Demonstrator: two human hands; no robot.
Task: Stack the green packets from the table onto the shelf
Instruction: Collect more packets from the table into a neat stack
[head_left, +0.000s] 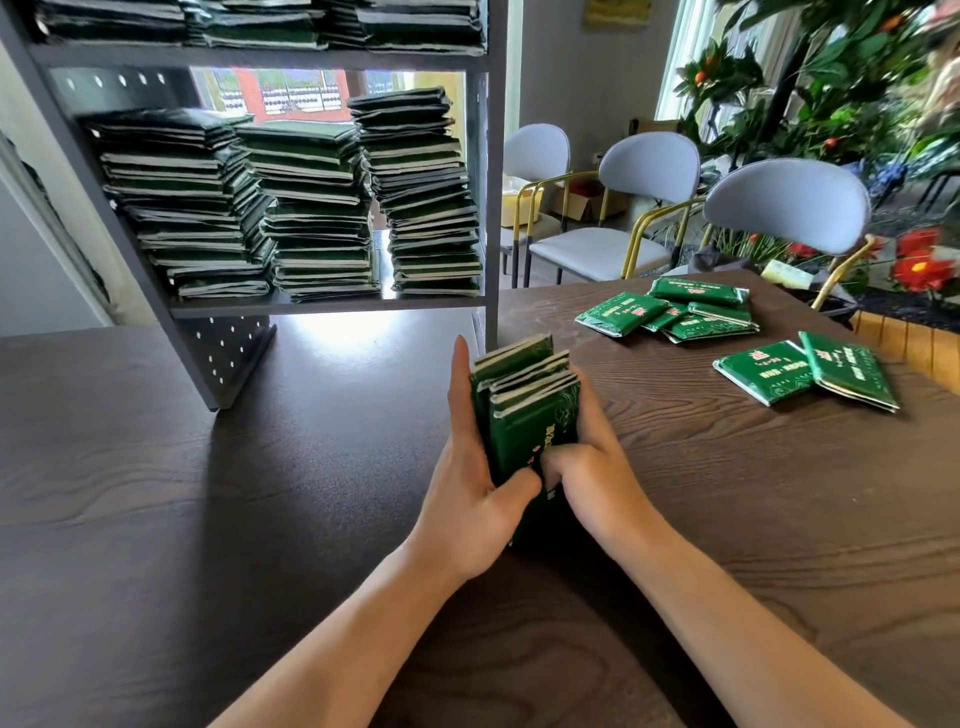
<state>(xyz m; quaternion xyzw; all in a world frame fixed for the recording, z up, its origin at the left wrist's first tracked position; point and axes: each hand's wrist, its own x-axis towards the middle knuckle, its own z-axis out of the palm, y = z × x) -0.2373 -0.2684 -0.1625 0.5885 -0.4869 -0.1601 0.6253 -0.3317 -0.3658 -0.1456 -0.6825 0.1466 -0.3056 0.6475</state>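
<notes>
At the centre of the frame, two bare hands hold a bundle of green packets (524, 410) standing on edge on a dark wood-grain surface (208, 519). The left hand (467, 483) presses flat along the bundle's left side, fingers (460, 374) straight and pointing away, thumb curled across the front. The right hand (592, 478) wraps the right side, its fingers curled behind the bundle and thumb bent against the front face, so both hands are grasping the packets.

To the right of centre, a loose heap of green packets (675, 312) lies flat on the surface, and nearer the right edge two more packets (805, 371) lie side by side, touching.

In the upper left stands a grey metal shelf (332, 306), its lower tier carrying three tall stacks of packets (317, 208); more packets fill the tier above. Behind, at upper right, are pale grey chairs (784, 202) with gold frames, and leafy plants (831, 78) with orange fruit.
</notes>
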